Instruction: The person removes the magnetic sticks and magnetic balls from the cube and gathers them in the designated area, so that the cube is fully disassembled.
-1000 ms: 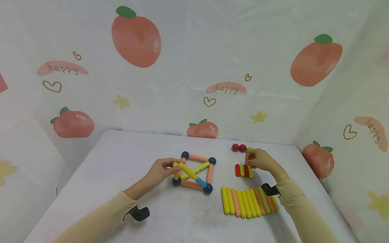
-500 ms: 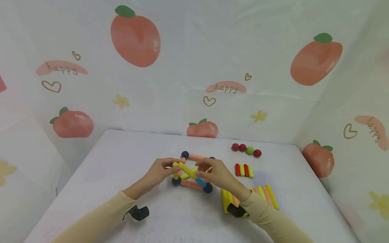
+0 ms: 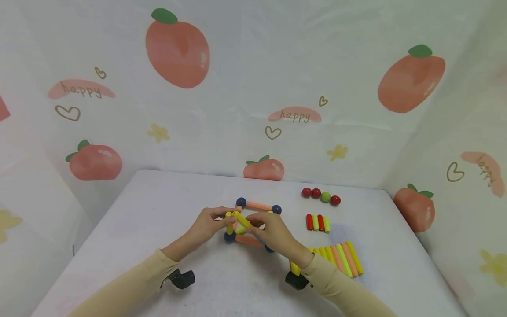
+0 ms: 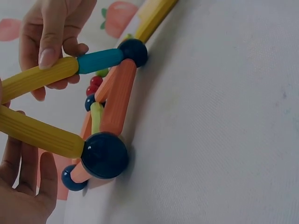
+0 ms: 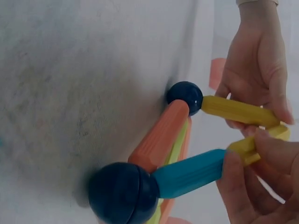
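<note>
A square frame of orange magnetic sticks (image 3: 248, 240) with navy balls (image 3: 229, 237) at its corners lies on the table. A light green stick (image 4: 96, 116) crosses inside it. From the near left ball an upright yellow stick (image 4: 42, 133) rises. From the near right ball a blue stick (image 5: 191, 172) slants up, joined end to end to another yellow stick (image 4: 42, 79). My left hand (image 3: 207, 222) pinches the upright yellow stick near its top, where the two yellow sticks meet. My right hand (image 3: 277, 231) pinches the slanted yellow stick close to the blue one.
Right of the frame lies a row of several yellow, orange and green sticks (image 3: 348, 259), partly hidden by the right forearm. Behind it are short red and green sticks (image 3: 321, 222), then a line of red and green balls (image 3: 325, 196). Patterned cloth (image 3: 222, 132) hangs behind the table.
My right hand has come left from beside the short sticks and balls to the frame and now grips the slanted yellow stick. My left hand has stayed in place.
</note>
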{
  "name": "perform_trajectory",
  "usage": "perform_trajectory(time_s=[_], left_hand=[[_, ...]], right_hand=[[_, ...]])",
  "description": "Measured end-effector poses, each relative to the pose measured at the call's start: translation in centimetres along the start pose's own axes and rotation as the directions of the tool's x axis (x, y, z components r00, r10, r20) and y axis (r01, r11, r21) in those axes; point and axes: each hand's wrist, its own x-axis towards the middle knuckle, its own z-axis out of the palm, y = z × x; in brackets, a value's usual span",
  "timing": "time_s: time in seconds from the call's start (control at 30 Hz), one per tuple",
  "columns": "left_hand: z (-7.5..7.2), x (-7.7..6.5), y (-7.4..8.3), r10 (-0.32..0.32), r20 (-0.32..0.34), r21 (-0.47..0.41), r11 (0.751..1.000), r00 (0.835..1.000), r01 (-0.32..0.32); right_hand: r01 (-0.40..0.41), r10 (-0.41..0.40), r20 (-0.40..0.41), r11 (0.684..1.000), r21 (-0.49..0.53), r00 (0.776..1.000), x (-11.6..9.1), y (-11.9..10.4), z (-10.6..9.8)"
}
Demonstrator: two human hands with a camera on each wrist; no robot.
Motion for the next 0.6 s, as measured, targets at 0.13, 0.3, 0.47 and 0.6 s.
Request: perform_trajectory(time_s=[0.13, 0.3, 0.47, 0.6], left_hand=[[0.2, 0.0, -0.1, -0.007, -0.017, -0.014, 1.0, 1.0, 0.007], [0.3, -0.1, 0.0, -0.015, -0.019, -0.039, 0.999, 1.0, 0.014], [0.4, -0.2, 0.3, -0.026, -0.032, -0.013, 1.0, 0.999, 0.026], [0.3, -0.2, 0.4, -0.033, -0.045, 0.01, 0.999, 0.998, 0.033]], right_hand=[[-0.009, 0.009, -0.015, 1.0, 0.023, 1.0, 0.0, 0.1, 0.4], [-0.098, 0.098, 0.01, 0.993, 0.072, 0.995, -0.3, 0.1, 0.9], [-0.155, 0.155, 0.002, 0.984, 0.084, 0.988, -0.6, -0.1, 0.7], [-0.199, 0.202, -0.01, 0.971, 0.134, 0.979, -0.6, -0.2, -0.3]])
